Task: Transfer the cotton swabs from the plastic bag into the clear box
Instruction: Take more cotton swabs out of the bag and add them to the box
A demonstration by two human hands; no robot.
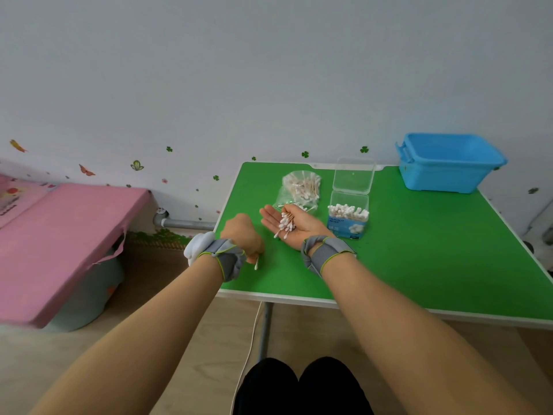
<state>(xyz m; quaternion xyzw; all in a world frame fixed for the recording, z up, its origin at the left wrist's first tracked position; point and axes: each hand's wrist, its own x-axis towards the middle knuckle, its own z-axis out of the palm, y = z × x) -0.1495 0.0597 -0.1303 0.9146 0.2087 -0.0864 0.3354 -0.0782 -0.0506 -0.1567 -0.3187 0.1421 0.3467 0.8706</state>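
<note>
Lying palm-up just left of the clear box (348,218), the right hand (291,224) carries a bunch of cotton swabs (286,223) on flat, spread fingers. The left hand (242,235), further left of the box, has its fingers curled, pinching a single swab (256,262). The plastic bag (300,187) lies behind-left of the box with swabs inside. The box is open and part-filled on the green bench (419,250).

Green table (419,250), blue bin (449,166), white swabs (348,211), pink mat (68,235)

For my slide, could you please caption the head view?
Right hand cradles cotton swabs beside the open clear box; left hand pinches one swab.
</note>
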